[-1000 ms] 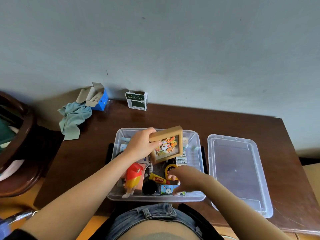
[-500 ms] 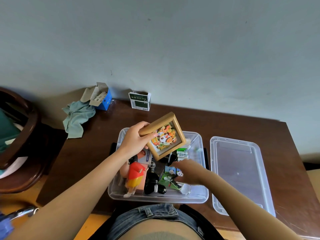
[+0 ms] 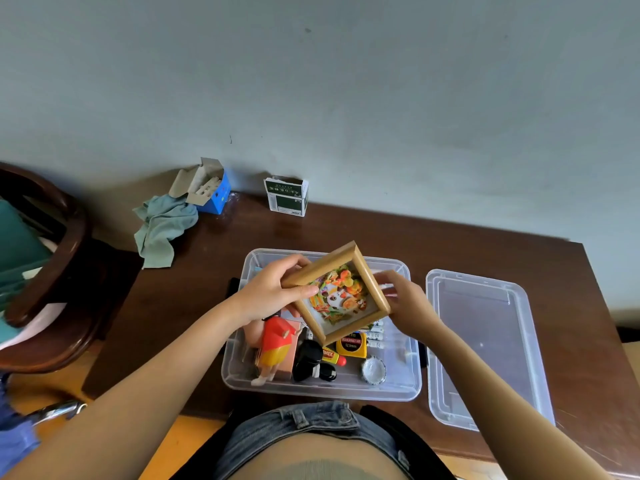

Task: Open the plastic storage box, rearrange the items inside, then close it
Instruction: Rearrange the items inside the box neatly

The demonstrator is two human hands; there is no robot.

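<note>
Both hands on the wooden picture frame (image 3: pixel 337 294), held tilted in the air above the open plastic storage box (image 3: pixel 322 388). Left hand (image 3: pixel 268 296): fingers curled over the frame's upper-left edge, thumb pressed across the front of the left corner, a firm pinch. Right hand (image 3: pixel 403 303): fingers bent against the frame's right edge, thumb side toward the front; the fingertips blur, so how tightly they hold is unclear, but they grip that edge. Frame shows a colourful picture with a white animal, face toward the camera. Below the left fingers, inside the box: a figurine in red and yellow (image 3: pixel 275 344) lying against a pinkish carton. Just below the frame's bottom corner: a yellow measuring tape (image 3: pixel 351 344), a yellow lip balm tube (image 3: pixel 332 356) with a red cap, and black rounded items (image 3: pixel 310 362) beside it. Below the right fingers: a metal bottle cap (image 3: pixel 373 369) on the box floor, and a row of small white tubes partly hidden by the frame. Clear lid (image 3: pixel 485 344) lies flat on the table (image 3: pixel 381 233), to the right of the right hand, just beside the box. Well beyond the left fingers, by the wall: a blue carton (image 3: pixel 211 188) with open flaps, a teal cloth (image 3: pixel 162 226), and a green and white pack (image 3: pixel 286 196).
</note>
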